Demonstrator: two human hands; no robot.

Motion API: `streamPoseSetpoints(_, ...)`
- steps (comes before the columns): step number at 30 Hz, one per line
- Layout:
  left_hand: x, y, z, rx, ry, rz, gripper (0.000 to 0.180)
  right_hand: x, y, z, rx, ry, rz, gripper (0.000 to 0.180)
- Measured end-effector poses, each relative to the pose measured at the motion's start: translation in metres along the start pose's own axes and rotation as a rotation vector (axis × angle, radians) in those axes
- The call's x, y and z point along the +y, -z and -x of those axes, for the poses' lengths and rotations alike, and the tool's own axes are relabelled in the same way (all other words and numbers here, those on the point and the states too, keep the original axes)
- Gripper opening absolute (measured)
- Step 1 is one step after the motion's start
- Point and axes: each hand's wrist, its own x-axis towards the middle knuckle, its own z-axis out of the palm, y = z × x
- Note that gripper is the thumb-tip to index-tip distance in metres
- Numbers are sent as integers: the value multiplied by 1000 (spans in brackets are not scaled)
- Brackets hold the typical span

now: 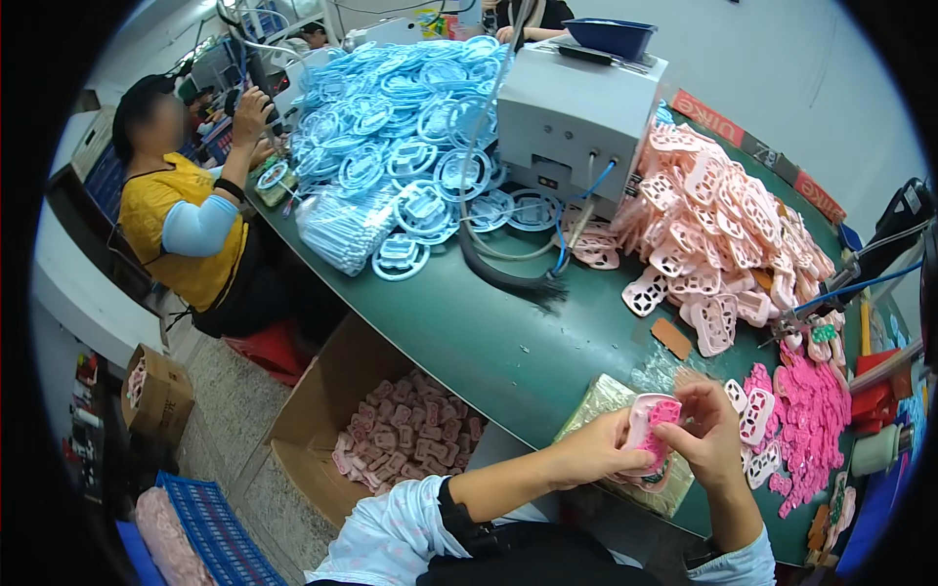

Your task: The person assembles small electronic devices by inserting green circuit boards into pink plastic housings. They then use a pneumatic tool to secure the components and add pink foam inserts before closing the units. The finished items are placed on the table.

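Over the near edge of the table, my left hand (598, 451) grips a pale pink plastic shell (637, 426) at its lower side. A bright pink piece with holes (663, 412) lies against the shell's face. My right hand (710, 438) closes on it from the other side, its thumb pressed on the bright pink piece and its fingers curled behind. Beneath the hands sits a yellowish plastic-wrapped block (598, 398). Just right of my right hand lie a few pale pink perforated shells (757, 417) and a heap of bright pink pieces (809, 430).
The green table (430, 322) bears a pale pink shell pile (718, 210), a grey machine (576, 107) with hoses and a light-blue parts pile (391, 107). A cardboard box (313, 420) of pink parts stands below. A person in yellow (191, 234) sits far left; a blue crate (210, 527) is near left.
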Motion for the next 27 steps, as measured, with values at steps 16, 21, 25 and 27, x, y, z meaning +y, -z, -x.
streamPoseSetpoints(16, 19, -19, 9, 94, -64, -230, 33, -15, 3, 1, -123, -51, -273, 27)
streamPoseSetpoints(21, -2, -13, 4, 142, -202, -341, 32, -10, -10, 10, 77, 156, 167, 20)
streamPoseSetpoints(25, 7, -17, 8, 173, -156, -486, 33, -9, -8, 10, 24, 100, 44, 21)
streamPoseSetpoints(27, 0, -12, 3, 202, -130, -354, 32, -5, -7, 9, 68, 85, 12, 26)
